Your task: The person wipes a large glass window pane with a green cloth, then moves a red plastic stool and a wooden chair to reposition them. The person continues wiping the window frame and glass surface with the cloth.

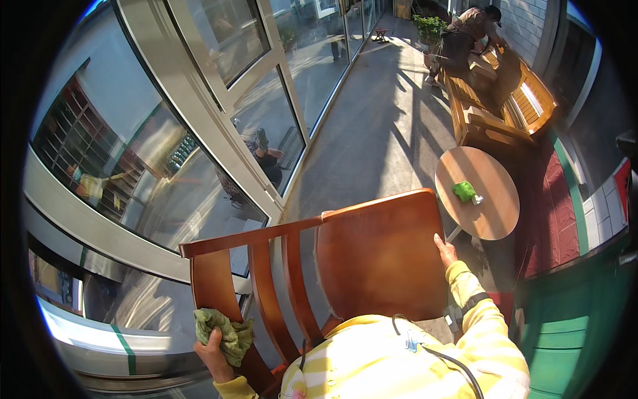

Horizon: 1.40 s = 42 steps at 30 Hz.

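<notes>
A varnished wooden chair is tilted across the space before me, its slatted backrest to the left and its broad seat to the right. My left hand grips a crumpled green cloth against the outermost slat of the backrest. At the far edge of the seat, my right hand holds the chair near its corner, with the thumb on top and most fingers hidden beneath.
Right of the chair stands a small round table with a bright green cloth or packet. Beyond it, a person bends over a wooden bench near a potted plant. Framed glass panels line the left.
</notes>
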Available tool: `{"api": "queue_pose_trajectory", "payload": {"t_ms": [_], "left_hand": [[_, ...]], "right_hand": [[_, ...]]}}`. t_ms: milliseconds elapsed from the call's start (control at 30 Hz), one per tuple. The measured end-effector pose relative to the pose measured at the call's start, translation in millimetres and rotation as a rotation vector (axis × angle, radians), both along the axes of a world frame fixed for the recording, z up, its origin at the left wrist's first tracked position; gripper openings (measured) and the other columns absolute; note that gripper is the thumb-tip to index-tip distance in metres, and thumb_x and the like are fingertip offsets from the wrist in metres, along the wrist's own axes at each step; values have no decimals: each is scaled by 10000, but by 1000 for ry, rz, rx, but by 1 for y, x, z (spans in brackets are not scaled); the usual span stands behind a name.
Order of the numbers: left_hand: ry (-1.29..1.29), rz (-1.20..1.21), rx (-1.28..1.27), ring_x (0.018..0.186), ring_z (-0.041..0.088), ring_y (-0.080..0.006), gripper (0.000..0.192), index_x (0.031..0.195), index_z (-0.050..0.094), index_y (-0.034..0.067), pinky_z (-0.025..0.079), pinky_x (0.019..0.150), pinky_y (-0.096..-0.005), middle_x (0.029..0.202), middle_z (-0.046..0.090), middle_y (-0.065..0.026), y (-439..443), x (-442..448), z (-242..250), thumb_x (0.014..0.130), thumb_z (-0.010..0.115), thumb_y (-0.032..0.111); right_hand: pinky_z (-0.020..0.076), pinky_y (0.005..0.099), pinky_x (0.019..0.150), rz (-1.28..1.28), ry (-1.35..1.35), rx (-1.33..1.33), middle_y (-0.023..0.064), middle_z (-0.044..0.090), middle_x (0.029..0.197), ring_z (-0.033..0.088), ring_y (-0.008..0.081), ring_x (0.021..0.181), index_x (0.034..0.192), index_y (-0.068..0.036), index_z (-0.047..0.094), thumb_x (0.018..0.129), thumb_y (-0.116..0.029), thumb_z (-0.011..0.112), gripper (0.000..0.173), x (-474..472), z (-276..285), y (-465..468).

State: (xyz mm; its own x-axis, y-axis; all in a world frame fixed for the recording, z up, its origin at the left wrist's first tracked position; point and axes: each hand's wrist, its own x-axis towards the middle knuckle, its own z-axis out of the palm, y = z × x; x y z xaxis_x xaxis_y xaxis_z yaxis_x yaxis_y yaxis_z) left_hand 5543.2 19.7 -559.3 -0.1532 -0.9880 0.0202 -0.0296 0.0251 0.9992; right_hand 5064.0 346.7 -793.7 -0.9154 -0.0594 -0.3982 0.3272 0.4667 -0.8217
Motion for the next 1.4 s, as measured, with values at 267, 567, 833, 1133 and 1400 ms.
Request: {"api": "queue_pose_trajectory", "payload": {"t_ms": [267, 567, 833, 1133, 1400], "left_hand": [[-65, 34, 67, 699, 585, -157, 218, 954, 613, -71, 490, 665, -290, 851, 616, -76, -89, -184, 24, 774, 613, 53], [-48, -7, 116, 740, 578, -140, 239, 977, 608, -80, 474, 689, -269, 887, 620, -66, -181, -337, 18, 760, 611, 19], [-67, -188, 88, 730, 550, -131, 255, 973, 595, -69, 460, 683, -273, 862, 606, -51, -300, -474, 8, 742, 623, 36], [-8, -455, -77, 723, 538, -107, 218, 938, 594, -40, 450, 694, -257, 827, 601, -30, -383, -695, 21, 728, 614, 17], [-59, -622, -29, 752, 546, -108, 237, 938, 624, -51, 451, 710, -256, 844, 607, -23, -399, -937, 29, 712, 638, 20]], "right_hand": [[435, 386, 928, -4, -71, -1, 295, 575, 1160, 550, 383, 1114, 1144, 163, 539, 718, -662, 621, 932, -178, -58, -115], [422, 392, 954, -78, -179, -102, 188, 501, 1300, 506, 267, 1164, 1295, 73, 440, 817, -513, 627, 778, -281, -64, -149], [436, 449, 952, -386, -193, -194, 237, 459, 1310, 493, 318, 1175, 1333, 102, 334, 714, -600, 708, 1008, -360, -4, -201], [426, 397, 955, -544, -45, -360, 170, 510, 1278, 502, 276, 1154, 1308, 35, 430, 790, -528, 676, 804, -466, 22, -211], [509, 350, 750, -705, -48, -264, 139, 603, 1052, 611, 228, 868, 1140, 71, 539, 852, -476, 620, 624, -649, -61, -183]]}}
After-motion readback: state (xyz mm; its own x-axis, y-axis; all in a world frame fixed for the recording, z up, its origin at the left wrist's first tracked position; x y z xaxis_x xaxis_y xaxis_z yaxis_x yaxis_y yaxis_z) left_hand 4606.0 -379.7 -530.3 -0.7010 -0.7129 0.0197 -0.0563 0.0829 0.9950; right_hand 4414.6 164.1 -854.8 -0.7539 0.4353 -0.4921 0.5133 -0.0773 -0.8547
